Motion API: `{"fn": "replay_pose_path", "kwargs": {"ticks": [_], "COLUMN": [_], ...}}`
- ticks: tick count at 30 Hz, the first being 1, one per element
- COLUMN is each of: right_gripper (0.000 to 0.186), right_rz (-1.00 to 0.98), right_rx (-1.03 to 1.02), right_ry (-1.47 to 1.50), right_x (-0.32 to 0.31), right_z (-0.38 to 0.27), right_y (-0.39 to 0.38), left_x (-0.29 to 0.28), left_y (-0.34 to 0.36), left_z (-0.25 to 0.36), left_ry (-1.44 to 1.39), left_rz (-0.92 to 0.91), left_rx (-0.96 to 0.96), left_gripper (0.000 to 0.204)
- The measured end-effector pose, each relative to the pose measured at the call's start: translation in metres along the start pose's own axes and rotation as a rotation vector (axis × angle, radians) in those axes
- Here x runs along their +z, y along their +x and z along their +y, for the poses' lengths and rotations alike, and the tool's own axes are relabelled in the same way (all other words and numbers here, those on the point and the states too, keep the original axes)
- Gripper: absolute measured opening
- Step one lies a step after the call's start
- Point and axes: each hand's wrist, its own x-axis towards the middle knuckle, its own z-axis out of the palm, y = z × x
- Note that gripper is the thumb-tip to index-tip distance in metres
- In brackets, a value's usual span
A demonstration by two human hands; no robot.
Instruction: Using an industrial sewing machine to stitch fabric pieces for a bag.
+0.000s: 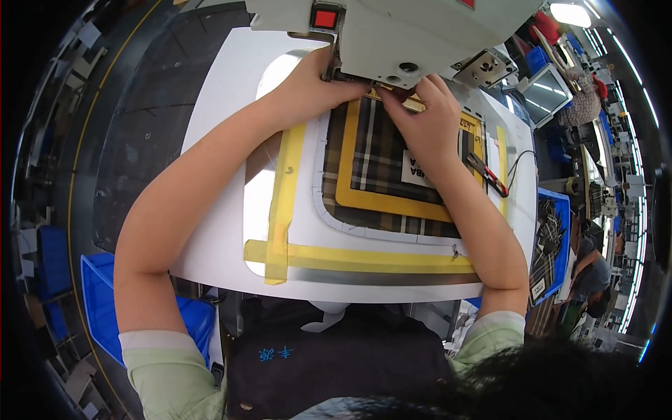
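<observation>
Under the head of a white sewing machine (pixel 413 42), both of my hands meet close to the needle area. My left hand (pixel 301 91) reaches in from the left, its thumb pointing right and its other fingers mostly behind the machine head. My right hand (pixel 430 119) is curled, with thumb and fingers drawn together below the head; what either hand pinches is hidden. Beneath them lies dark plaid fabric (pixel 334 164) with a yellow template frame (pixel 392 203) on top. A white label (pixel 414 169) shows inside the frame, partly behind my right forearm.
Thread snips (pixel 488 173) with red and black handles lie right of my right forearm. Yellow tape (pixel 350 257) borders the white work plate (pixel 217 231). Blue bins stand below left (pixel 101 301) and at right (pixel 562 245), the latter holding plaid pieces. Another person (pixel 593 273) is farther right.
</observation>
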Motion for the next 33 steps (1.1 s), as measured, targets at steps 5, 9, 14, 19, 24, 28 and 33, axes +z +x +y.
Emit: {"fn": "replay_pose_path", "kwargs": {"ticks": [5,9,14,19,24,28,33], "right_gripper": [0.016,0.011,0.009,0.012,0.017,0.014,0.014], "right_rz": [0.005,0.014,0.255,-0.028,-0.174,-0.159,-0.195], "right_rx": [-0.027,-0.229,0.194,0.290,0.172,0.189,0.256], "right_ry": [0.026,0.052,0.375,0.071,0.146,0.253,0.383], "right_x": [-0.005,-0.019,-0.022,-0.008,0.006,0.004,0.006], "right_z": [0.001,0.004,0.024,0.026,0.027,0.026,0.028], "right_y": [-0.003,-0.002,-0.001,0.006,0.000,0.002,-0.002], "left_x": [-0.007,-0.011,-0.012,-0.010,-0.011,-0.012,-0.011], "left_y": [0.003,0.002,0.001,0.004,0.002,0.004,0.004], "left_z": [0.003,0.005,0.007,0.008,0.019,0.021,0.010], "left_ry": [0.078,0.222,0.246,0.305,0.238,0.234,0.186], "left_rz": [-0.057,-0.045,-0.089,-0.047,-0.093,-0.118,-0.078], "left_rx": [0.037,0.039,0.041,0.015,0.012,-0.062,-0.016], "left_gripper": [0.056,0.058,0.055,0.051,0.045,0.046,0.047]}}
